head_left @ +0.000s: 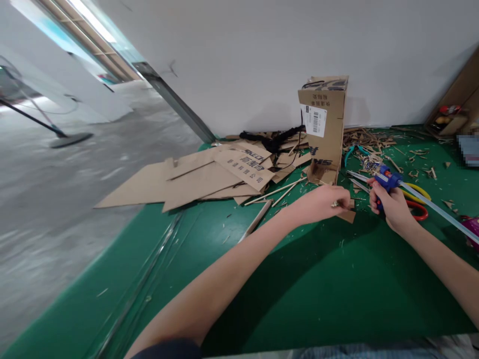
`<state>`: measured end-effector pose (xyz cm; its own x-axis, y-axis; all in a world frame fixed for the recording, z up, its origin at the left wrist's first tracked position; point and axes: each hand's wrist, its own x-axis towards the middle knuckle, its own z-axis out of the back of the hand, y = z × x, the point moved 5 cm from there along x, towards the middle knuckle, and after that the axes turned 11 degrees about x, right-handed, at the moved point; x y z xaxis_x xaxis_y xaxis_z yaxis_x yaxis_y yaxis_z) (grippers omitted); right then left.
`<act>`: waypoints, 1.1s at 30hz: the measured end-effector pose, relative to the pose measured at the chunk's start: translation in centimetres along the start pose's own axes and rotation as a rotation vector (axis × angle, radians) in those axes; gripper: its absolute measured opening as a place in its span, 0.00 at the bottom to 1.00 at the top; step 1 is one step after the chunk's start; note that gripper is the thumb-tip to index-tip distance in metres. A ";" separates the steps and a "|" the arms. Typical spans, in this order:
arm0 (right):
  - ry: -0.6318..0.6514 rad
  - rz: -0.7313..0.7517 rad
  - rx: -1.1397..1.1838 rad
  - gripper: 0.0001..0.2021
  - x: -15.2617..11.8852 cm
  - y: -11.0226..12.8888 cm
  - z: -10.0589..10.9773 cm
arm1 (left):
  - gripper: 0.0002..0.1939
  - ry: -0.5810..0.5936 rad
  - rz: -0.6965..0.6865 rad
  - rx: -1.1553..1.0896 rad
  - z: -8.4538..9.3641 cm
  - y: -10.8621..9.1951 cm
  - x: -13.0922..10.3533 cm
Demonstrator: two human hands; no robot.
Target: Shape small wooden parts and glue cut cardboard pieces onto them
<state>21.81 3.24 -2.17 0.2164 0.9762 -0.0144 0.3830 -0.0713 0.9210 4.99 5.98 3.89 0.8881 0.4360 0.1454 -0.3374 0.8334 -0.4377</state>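
Observation:
My right hand (389, 204) is wrapped round a blue hot glue gun (387, 177). A long translucent glue stick (437, 203) sticks out of its back end. The fingers of my left hand (325, 203) are closed on a small piece of cardboard (347, 216), partly hidden by them. Just behind my left hand stands a tall cardboard box (327, 129) with a white barcode label (315, 121). Scissors with yellow and red handles (417, 210) lie beside my right hand, their blades pointing left.
Flat cardboard sheets (202, 182) are piled left of the box, some past the table edge. Thin wooden sticks (277, 192), a black cord bundle (275, 141), teal-handled pliers (354, 151) and cardboard scraps (368, 139) lie on the green table (292, 299). A white wall (262, 65) rises behind.

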 end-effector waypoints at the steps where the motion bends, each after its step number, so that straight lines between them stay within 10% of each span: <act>1: -0.003 -0.002 0.007 0.19 0.0 0.0 0.0 | 0.01 -0.077 0.085 -0.140 0.2 0.7 0.0; 10: 0.023 0.020 -0.021 0.18 0.0 -0.1 0.1 | 0.06 -0.516 0.535 -1.065 -0.3 5.1 -0.3; 33: 0.225 -0.080 -0.030 0.15 -1.1 -0.5 -0.8 | 0.10 -0.627 0.656 -1.108 -0.3 6.2 -0.8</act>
<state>20.67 2.39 -2.27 -0.0205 0.9998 -0.0033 0.3633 0.0105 0.9316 2.29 10.69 0.77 0.2895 0.9499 -0.1180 0.0467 -0.1372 -0.9894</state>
